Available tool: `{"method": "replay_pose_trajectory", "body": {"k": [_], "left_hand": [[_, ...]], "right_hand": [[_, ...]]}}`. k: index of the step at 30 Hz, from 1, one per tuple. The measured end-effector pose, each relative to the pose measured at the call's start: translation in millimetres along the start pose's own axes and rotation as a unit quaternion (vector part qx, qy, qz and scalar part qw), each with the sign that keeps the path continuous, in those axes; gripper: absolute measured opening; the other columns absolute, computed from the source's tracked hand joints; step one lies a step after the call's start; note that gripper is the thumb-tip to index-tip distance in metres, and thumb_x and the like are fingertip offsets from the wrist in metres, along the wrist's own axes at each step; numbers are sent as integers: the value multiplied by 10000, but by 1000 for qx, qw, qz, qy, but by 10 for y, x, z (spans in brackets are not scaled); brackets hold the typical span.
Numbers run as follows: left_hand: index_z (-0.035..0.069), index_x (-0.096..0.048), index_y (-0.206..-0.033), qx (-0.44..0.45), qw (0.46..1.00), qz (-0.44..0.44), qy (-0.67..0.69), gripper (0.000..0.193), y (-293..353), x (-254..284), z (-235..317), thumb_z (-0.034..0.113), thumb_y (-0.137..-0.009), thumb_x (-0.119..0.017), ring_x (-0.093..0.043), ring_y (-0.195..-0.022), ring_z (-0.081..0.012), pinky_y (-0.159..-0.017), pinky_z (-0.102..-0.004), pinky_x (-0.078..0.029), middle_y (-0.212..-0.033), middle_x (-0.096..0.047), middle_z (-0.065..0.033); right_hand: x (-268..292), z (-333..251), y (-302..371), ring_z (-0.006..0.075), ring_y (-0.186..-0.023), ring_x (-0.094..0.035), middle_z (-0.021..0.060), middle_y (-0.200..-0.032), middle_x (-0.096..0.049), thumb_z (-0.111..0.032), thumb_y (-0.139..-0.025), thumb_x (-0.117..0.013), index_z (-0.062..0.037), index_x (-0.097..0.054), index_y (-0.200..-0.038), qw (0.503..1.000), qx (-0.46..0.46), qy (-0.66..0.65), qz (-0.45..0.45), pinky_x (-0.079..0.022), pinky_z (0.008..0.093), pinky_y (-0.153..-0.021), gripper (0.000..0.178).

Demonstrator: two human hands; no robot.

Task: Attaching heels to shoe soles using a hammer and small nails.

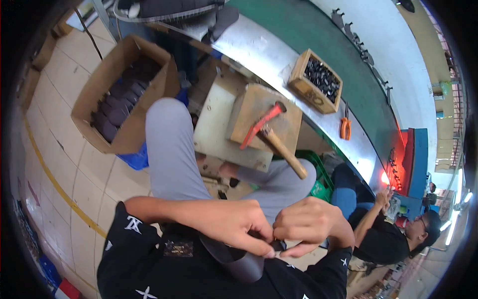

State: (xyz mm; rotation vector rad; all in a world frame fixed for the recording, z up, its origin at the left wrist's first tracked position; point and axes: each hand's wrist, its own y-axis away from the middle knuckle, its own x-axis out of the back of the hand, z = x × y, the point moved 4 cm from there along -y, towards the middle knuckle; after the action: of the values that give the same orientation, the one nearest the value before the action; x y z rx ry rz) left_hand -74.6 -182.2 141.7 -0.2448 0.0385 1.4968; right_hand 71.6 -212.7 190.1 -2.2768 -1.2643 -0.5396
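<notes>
Close to my chest, both hands are brought together with their fingers pinched. A dark grey, curved flat piece (249, 267), smooth and bent like a band, hangs under my left hand (236, 223), which grips it. My right hand (311, 224) is closed around a small black part (280, 245) at the edge of that piece; fingers hide most of it. Beyond my hands, a hammer (276, 144) with a red head and wooden handle lies across a wooden block (244, 117), its handle pointing toward my right knee.
A wooden box (297, 82) of small black parts and orange-handled pliers (345, 127) sit on the metal edge beside a green conveyor belt (298, 25). At left stands a cardboard box (89, 94) of dark grey pieces. At right, another person (388, 239) works by a red-glowing machine (408, 159).
</notes>
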Motion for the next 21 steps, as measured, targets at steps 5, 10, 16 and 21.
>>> {"method": "replay_pose_trajectory", "body": {"k": [5, 10, 16, 21], "left_hand": [[-11, -696, -897, -77, 857, 422, -285, 207, 137, 775, 206, 195, -883, -707, -575, -637, -119, -597, -289, -454, -730, -643, -106], [-16, -665, -959, -119, 620, 705, -323, 262, 189, 1961, 610, 228, -880, -713, -610, -719, -163, -636, -304, -464, -791, -609, -94], [23, -693, -935, -6, 496, 709, -501, 291, 125, 2960, 100, 305, -862, -694, -638, -834, -340, -733, -423, -497, -897, -632, -140], [63, -710, -937, 96, 527, 609, -585, 165, 306, 3292, -590, 193, -852, -654, -638, -806, -349, -730, -412, -497, -896, -649, -154]], "right_hand": [[425, 193, 357, 257, -723, -664, 129, -898, -665, -372, -901, -662, 16, -648, -1021, 959, -77, 226, 150, -516, 332, -593, 406], [241, 367, 1242, 159, -610, -625, 110, -711, -650, -325, -993, -541, 46, -668, -881, 820, -262, 198, 469, -480, 272, -540, 408], [-477, 593, 2011, 112, -564, -608, 75, -670, -653, -200, -1010, -508, 48, -671, -825, 691, -344, 55, 634, -472, 235, -524, 349], [-863, 650, 2383, 89, -540, -574, 70, -664, -644, -195, -1019, -498, 36, -653, -807, 597, -357, 24, 718, -451, 225, -500, 350]]}}
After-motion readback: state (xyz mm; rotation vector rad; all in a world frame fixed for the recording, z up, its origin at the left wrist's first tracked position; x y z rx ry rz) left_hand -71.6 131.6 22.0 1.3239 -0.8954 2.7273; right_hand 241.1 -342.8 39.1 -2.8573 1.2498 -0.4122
